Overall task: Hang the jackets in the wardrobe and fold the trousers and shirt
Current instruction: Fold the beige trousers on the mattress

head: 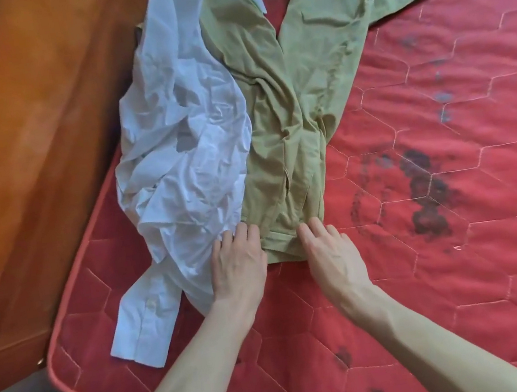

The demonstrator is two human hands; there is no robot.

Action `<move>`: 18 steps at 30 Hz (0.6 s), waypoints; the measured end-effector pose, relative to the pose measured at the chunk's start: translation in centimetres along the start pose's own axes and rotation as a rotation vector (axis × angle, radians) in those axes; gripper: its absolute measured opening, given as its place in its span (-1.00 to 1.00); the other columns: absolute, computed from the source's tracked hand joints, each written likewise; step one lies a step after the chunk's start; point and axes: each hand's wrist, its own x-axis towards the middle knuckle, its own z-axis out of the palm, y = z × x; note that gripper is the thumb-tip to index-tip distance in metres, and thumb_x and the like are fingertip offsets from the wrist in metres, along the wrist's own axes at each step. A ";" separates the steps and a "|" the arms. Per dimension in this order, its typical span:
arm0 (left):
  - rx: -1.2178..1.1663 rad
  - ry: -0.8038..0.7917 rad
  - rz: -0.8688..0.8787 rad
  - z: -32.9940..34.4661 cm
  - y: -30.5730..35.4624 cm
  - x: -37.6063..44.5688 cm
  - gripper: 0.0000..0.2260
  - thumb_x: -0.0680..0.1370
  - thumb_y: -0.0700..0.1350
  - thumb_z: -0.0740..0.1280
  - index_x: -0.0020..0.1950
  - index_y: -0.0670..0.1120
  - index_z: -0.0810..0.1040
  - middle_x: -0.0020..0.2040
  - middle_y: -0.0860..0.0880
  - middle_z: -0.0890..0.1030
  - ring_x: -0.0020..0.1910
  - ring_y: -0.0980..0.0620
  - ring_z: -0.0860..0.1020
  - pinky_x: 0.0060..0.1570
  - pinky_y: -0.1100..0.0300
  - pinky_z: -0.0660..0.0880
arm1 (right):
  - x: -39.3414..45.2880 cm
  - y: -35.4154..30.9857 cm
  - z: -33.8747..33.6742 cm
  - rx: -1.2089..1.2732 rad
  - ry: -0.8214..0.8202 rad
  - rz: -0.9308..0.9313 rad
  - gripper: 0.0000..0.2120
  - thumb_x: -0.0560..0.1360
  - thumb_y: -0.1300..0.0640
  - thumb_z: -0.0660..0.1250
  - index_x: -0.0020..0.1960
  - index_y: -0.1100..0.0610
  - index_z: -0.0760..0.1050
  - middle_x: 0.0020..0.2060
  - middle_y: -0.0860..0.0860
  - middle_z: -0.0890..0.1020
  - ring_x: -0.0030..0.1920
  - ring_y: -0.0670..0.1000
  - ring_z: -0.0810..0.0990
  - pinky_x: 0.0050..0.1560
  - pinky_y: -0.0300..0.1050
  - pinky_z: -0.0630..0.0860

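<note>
Olive-green trousers (289, 143) lie spread on the red quilted mattress (459, 231), waist end toward me, legs running away to the top right. A crumpled white shirt (181, 147) lies along their left side, partly over them, one cuffed sleeve (143, 329) trailing toward the mattress corner. My left hand (238, 261) rests with fingers extended where the shirt meets the left end of the waistband. My right hand (330, 249) lies flat with its fingertips on the right end of the waistband. Neither hand grips the cloth.
A wooden wardrobe or bed frame (16, 149) runs along the left of the mattress. Dark stains (425, 189) mark the mattress to the right of the trousers. The mattress's rounded near-left corner (60, 366) is close to the sleeve.
</note>
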 end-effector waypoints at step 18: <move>-0.933 0.256 -0.031 -16.8 6.8 -3.0 -0.86 0.72 -0.13 0.17 -0.04 0.03 0.33 -0.28 0.05 0.49 -0.29 -0.02 0.51 -0.25 -0.07 0.48 | -1.8 0.3 -1.4 0.015 0.003 0.159 -0.62 0.62 0.22 0.24 0.41 0.02 0.35 0.31 0.02 0.47 0.26 0.14 0.50 0.16 0.04 0.44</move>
